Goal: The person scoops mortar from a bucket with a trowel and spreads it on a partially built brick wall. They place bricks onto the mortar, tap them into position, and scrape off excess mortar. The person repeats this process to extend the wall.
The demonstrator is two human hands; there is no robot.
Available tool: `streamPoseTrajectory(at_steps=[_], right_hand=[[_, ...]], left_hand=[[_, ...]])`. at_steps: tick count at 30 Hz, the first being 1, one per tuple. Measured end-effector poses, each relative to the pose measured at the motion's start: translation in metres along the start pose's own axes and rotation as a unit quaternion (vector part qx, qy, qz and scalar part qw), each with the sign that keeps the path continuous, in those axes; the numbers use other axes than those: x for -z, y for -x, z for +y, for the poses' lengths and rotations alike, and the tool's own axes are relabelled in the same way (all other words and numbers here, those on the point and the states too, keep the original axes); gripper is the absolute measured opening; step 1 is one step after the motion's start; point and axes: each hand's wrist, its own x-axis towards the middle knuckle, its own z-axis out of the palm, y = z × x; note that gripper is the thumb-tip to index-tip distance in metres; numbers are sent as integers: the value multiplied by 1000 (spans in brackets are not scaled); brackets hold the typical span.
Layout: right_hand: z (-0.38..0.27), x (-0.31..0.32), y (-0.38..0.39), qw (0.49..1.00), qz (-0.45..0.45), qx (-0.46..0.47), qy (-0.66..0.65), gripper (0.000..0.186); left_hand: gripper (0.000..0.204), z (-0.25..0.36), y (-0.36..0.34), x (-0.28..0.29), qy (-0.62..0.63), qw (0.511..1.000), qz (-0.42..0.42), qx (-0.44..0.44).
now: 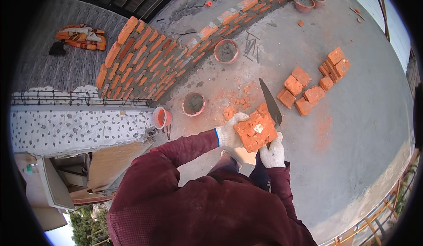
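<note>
Left hand (229, 133), in a white glove, is wrapped around the edge of a brick (255, 131), fingers curled over its near side, holding it up in front of the body above the concrete floor (352, 127). Right hand (272, 154) (also gloved) is closed tight on the handle of a trowel (270, 106), its blade running up past the brick's right edge and touching it. Brick chips (235, 107) and red dust lie on the floor just beyond. A loose pile of bricks (313, 85) sits off to the right, well apart. To the left, a curving brick wall (150, 56) rises, with mortar pans (194, 103) near its foot and an orange bucket (161, 117) beside the closest one.
</note>
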Motion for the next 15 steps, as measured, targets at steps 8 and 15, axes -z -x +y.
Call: streamPoseTrajectory(at_steps=[8,15], right_hand=[[-146,-125,64,965,-204,161,-34,54],[-260,-247,90,930,-245,274,31,58]], left_hand=[[52,-51,212,96,89,975,-94,-178],[46,-64,344,205,188,903,-159,-352]])
